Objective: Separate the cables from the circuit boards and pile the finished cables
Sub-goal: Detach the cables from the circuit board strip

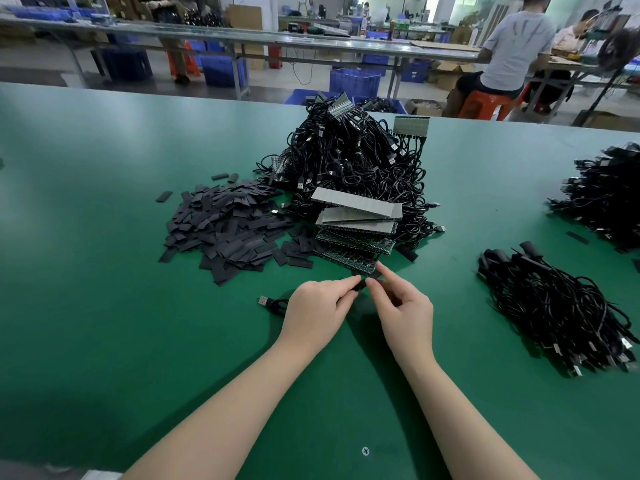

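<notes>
My left hand (pixel 317 308) and my right hand (pixel 403 308) meet at the middle of the green table (pixel 104 306), fingertips pinching the black end piece of one cable (pixel 362 285). That cable's USB plug (pixel 265 301) lies on the table left of my left hand. Just beyond my fingers lies a stack of green circuit boards (pixel 356 233), leaning against a tall heap of black cables still joined to boards (pixel 356 161). A pile of finished black cables (pixel 554 306) lies to the right.
A spread of small flat black sleeves (pixel 225 226) covers the table to the left of the boards. Another black cable pile (pixel 606 199) sits at the far right edge. Beyond the table are workbenches, blue crates (pixel 355 81) and seated people (pixel 509 53).
</notes>
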The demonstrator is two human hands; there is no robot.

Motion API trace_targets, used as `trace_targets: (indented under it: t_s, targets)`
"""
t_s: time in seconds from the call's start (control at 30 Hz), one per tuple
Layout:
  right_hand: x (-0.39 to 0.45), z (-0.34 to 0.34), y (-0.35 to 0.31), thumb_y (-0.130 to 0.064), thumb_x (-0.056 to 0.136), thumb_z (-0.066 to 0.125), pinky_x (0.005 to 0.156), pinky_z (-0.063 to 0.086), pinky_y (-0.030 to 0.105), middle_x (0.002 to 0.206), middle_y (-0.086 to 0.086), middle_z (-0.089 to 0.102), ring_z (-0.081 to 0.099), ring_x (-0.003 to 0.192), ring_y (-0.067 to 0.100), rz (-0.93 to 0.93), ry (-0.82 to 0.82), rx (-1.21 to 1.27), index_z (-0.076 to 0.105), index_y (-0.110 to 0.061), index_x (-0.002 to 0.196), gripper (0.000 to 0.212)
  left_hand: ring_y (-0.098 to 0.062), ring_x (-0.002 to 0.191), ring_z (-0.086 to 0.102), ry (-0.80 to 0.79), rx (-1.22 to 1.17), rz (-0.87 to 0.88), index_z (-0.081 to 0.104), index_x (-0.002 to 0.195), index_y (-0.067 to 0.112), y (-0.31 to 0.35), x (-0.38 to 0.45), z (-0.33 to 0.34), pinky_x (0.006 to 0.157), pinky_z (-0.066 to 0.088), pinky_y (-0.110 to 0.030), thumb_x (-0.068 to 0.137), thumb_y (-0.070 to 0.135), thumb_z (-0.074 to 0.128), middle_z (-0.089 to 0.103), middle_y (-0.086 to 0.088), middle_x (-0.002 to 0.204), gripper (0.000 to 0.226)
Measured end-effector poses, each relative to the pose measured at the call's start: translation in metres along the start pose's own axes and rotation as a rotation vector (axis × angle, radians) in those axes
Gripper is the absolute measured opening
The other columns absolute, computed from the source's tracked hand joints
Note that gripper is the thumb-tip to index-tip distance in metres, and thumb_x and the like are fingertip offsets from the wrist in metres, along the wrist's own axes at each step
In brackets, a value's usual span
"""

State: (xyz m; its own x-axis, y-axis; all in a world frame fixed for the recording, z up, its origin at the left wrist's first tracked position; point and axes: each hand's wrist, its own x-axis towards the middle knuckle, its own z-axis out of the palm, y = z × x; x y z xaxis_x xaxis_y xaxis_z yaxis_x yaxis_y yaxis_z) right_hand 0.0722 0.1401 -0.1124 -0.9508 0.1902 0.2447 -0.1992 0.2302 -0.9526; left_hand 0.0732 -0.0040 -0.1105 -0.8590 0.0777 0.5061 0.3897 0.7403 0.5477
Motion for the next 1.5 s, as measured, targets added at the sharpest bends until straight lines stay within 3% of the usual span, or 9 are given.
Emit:
trace_targets:
  t_s: [0.43, 0.67, 0.73, 0.77, 0.93, 1.07, 1.23, 1.37, 1.5]
  targets:
    - [0.002, 0.000, 0.002, -0.024, 0.092, 0.070, 0.061, 0.041, 0.006, 0.074, -0.024, 0.070, 0.050, 0.056, -0.004, 0.023, -0.065, -0.003, 0.064, -0.040, 0.124, 0.036, -0.016, 0.090, 0.068, -0.008, -0.023, -0.044, 0.071, 0.118, 0.026, -0.002, 0.001, 0.000, 0.080, 0.050, -0.027, 0.092, 0.025, 0.064, 0.073, 0.006, 0.108, 0.027]
    - [0.000, 0.005, -0.002, -0.034, 0.090, 0.072, 0.068, 0.045, 0.010, 0.084, -0.028, 0.072, 0.065, 0.076, -0.007, 0.017, -0.152, -0.133, 0.054, -0.055, 0.114, 0.036, -0.020, 0.079, 0.067, 0.029, -0.008, -0.011, 0.072, 0.115, 0.024, 0.001, 0.001, -0.002, 0.073, 0.048, -0.026, 0.088, 0.013, 0.063, 0.075, 0.005, 0.099, 0.030]
    - [0.001, 0.005, -0.001, -0.039, 0.090, 0.071, 0.066, 0.050, 0.027, 0.080, -0.017, 0.074, 0.066, 0.074, 0.004, 0.023, -0.187, -0.187, 0.072, -0.038, 0.094, 0.004, -0.017, 0.077, 0.065, 0.059, -0.018, -0.007, 0.071, 0.115, 0.023, 0.002, 0.001, -0.004, 0.073, 0.047, -0.026, 0.085, 0.009, 0.064, 0.075, 0.009, 0.097, 0.034]
    - [0.000, 0.005, 0.000, -0.039, 0.090, 0.071, 0.067, 0.052, 0.032, 0.079, -0.011, 0.074, 0.066, 0.073, 0.011, 0.018, -0.188, -0.188, 0.075, -0.030, 0.090, 0.009, -0.014, 0.077, 0.065, 0.071, -0.028, -0.004, 0.070, 0.115, 0.022, 0.003, 0.002, -0.004, 0.074, 0.048, -0.026, 0.083, 0.008, 0.065, 0.075, 0.011, 0.097, 0.035]
    - [0.001, 0.001, 0.001, -0.027, 0.091, 0.072, 0.062, 0.046, 0.019, 0.073, -0.007, 0.072, 0.057, 0.064, 0.003, 0.050, -0.142, -0.057, 0.075, -0.027, 0.080, 0.011, -0.015, 0.071, 0.064, 0.084, 0.005, 0.023, 0.070, 0.114, 0.025, 0.003, 0.001, -0.001, 0.071, 0.048, -0.025, 0.080, 0.015, 0.073, 0.075, 0.011, 0.089, 0.035]
    - [0.003, -0.002, 0.001, -0.025, 0.094, 0.067, 0.067, 0.047, 0.026, 0.078, 0.006, 0.070, 0.058, 0.069, 0.009, 0.114, 0.011, 0.059, 0.070, -0.019, 0.080, 0.015, -0.009, 0.084, 0.065, 0.045, 0.089, 0.051, 0.071, 0.114, 0.024, 0.000, 0.002, 0.003, 0.078, 0.045, -0.026, 0.075, 0.027, 0.078, 0.074, 0.010, 0.097, 0.040]
    - [0.004, -0.005, -0.003, -0.025, 0.097, 0.065, 0.072, 0.050, 0.012, 0.079, -0.005, 0.076, 0.067, 0.075, 0.001, 0.156, 0.066, 0.232, 0.076, -0.033, 0.078, 0.023, -0.010, 0.093, 0.066, -0.076, 0.101, -0.006, 0.072, 0.110, 0.028, -0.003, 0.003, 0.005, 0.081, 0.048, -0.031, 0.085, 0.029, 0.067, 0.073, 0.012, 0.102, 0.026]
    - [0.003, -0.002, -0.001, -0.038, 0.094, 0.066, 0.068, 0.049, 0.028, 0.069, -0.006, 0.071, 0.061, 0.067, 0.006, 0.187, -0.055, 0.000, 0.076, -0.027, 0.073, 0.025, -0.008, 0.097, 0.062, -0.105, 0.056, -0.064, 0.068, 0.117, 0.034, -0.004, 0.002, 0.005, 0.076, 0.048, -0.024, 0.091, 0.032, 0.062, 0.070, 0.013, 0.108, 0.026]
    - [0.005, -0.003, -0.011, -0.024, 0.100, 0.058, 0.082, 0.051, 0.025, 0.088, -0.012, 0.075, 0.069, 0.089, 0.005, 0.128, 0.018, 0.079, 0.074, -0.026, 0.087, 0.021, -0.001, 0.095, 0.059, -0.065, -0.036, -0.006, 0.063, 0.126, 0.033, 0.002, 0.002, 0.000, 0.078, 0.047, -0.020, 0.091, 0.035, 0.064, 0.070, 0.015, 0.105, 0.035]
